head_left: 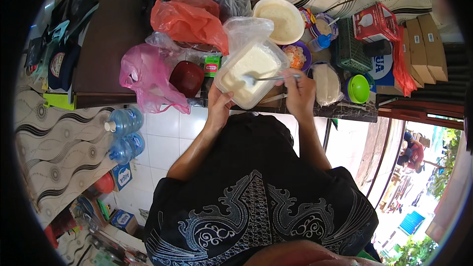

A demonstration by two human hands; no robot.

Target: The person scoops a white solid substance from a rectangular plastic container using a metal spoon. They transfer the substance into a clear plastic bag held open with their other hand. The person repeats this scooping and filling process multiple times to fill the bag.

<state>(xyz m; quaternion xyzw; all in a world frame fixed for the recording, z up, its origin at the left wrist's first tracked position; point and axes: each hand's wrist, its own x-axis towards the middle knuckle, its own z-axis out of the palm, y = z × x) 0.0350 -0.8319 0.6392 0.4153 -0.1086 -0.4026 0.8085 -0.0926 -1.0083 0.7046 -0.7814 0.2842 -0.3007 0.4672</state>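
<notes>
My left hand (218,105) grips the near left corner of a clear plastic tub (249,98), which is tilted above the table's front edge. Inside the tub is a pale cream, thick substance (255,64). My right hand (300,94) holds a metal spoon (271,78) by its handle, with the bowl of the spoon in the cream at the tub's middle. A purple bowl of shredded orange and white food (295,57) stands just beyond my right hand. To the right of that hand lies a plastic bag of flat, round pale wrappers (326,83).
Pink (147,74) and red (188,18) plastic bags and a dark red bowl (186,78) are at left. A large cream-coloured basin (279,20) stands behind the tub. Green bowls (357,88), a green basket (351,50) and cardboard boxes (421,51) are at right. Outside, a person (414,153) is visible.
</notes>
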